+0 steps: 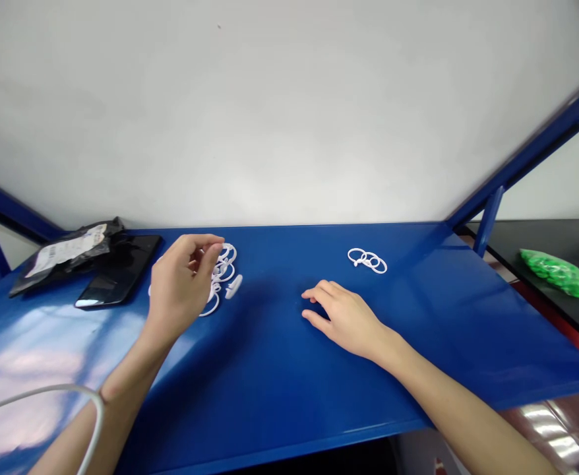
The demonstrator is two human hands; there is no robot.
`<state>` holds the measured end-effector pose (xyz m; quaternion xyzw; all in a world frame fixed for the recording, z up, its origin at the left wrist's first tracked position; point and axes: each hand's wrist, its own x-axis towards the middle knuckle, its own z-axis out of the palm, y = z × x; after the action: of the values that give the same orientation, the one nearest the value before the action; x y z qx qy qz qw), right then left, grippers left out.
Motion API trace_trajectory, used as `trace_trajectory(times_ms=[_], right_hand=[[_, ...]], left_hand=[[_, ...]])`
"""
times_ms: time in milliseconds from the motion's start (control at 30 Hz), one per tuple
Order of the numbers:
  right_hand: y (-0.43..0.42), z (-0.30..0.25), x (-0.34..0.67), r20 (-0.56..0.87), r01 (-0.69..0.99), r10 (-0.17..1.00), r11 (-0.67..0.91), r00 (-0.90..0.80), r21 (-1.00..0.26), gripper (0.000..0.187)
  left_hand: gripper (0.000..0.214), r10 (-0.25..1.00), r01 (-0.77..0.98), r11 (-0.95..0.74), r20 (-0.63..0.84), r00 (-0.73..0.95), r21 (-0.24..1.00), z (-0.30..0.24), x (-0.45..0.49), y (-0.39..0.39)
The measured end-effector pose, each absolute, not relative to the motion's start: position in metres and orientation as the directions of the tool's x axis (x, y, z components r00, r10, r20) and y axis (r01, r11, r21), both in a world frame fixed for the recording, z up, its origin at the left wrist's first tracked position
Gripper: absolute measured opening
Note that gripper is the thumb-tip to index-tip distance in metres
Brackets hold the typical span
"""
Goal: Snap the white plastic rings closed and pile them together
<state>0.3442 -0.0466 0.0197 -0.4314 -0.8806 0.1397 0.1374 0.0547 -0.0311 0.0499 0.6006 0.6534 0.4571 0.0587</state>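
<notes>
The person's 2 hands are out over a glossy blue metal tabletop (279, 369). The left hand (181, 285) hovers at the left of centre, back towards the camera, with its fingers (211, 254) curled in against a loose pile of white plastic rings (224, 272). The fingertips overlap the near edge of the pile, but whether they pinch a ring or only touch it cannot be told, as the hand hides the contact.

The right hand (345, 318) lies palm down on the tabletop near the middle, fingers loosely bent and slightly spread, holding nothing. Beyond it, nearer the back edge and apart from the fingertips, lies a short chain of linked white plastic rings (367, 260), flat on the blue surface and well apart from the pile.

Left of the pile lies a black smartphone (119, 277), screen up, and just behind it a crumpled black plastic bag with a white label (66, 252). A white cable (47, 394) curves across the left forearm at the bottom left corner.

A plain white wall (270, 112) stands behind the tabletop, with blue metal struts (531, 155) slanting at each side. To the right, on a separate black table (531, 237), rests a clear bag of green pieces (554, 270).
</notes>
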Motion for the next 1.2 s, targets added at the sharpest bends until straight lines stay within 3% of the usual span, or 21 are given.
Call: trace_trajectory(times_ms=[133,233,400,567,667,767,933,1000,1200], right_hand=[[-0.045,0.018,0.345,0.131,0.715,0.794,0.595,-0.593,-0.368,0.025],[-0.045,0.016,0.344,0.148,0.703,0.798,0.589,-0.584,-0.399,0.027],[-0.048,0.014,0.341,0.299,0.606,0.779,0.62,-0.551,-0.498,0.042],[-0.05,0.015,0.337,0.568,0.497,0.619,0.782,-0.542,-0.377,0.02],[-0.049,0.016,0.336,0.65,0.372,0.506,0.861,-0.567,-0.346,0.015],[-0.049,0.016,0.335,0.662,0.277,0.498,0.866,-0.56,-0.417,0.014],[-0.047,0.017,0.337,0.483,0.387,0.8,0.597,-0.356,-0.703,0.022],[-0.045,0.017,0.339,0.395,0.452,0.873,0.487,-0.287,-0.748,0.028],[-0.043,0.007,0.338,0.391,0.644,0.869,0.49,-0.304,-0.587,0.021]], left_hand=[[0.024,0.84,0.62,-0.145,0.427,-0.335,0.771,0.051,0.056,-0.031],[0.024,0.899,0.434,-0.169,0.319,-0.3,0.885,0.05,0.065,-0.032],[0.032,0.998,0.105,0.044,-0.049,0.037,0.993,0.041,0.096,-0.046],[0.035,0.923,-0.058,0.258,-0.228,0.309,0.964,0.034,0.124,-0.065],[0.037,0.888,-0.081,0.322,-0.271,0.372,0.943,0.032,0.131,-0.071],[0.038,0.877,-0.059,0.349,-0.304,0.371,0.935,0.029,0.133,-0.073],[0.035,0.948,0.102,0.206,-0.224,0.225,0.973,0.023,0.131,-0.071],[0.034,0.95,0.127,0.175,-0.201,0.239,0.976,0.025,0.131,-0.071],[0.027,0.948,0.292,0.016,-0.107,0.301,0.956,0.021,0.137,-0.083]])
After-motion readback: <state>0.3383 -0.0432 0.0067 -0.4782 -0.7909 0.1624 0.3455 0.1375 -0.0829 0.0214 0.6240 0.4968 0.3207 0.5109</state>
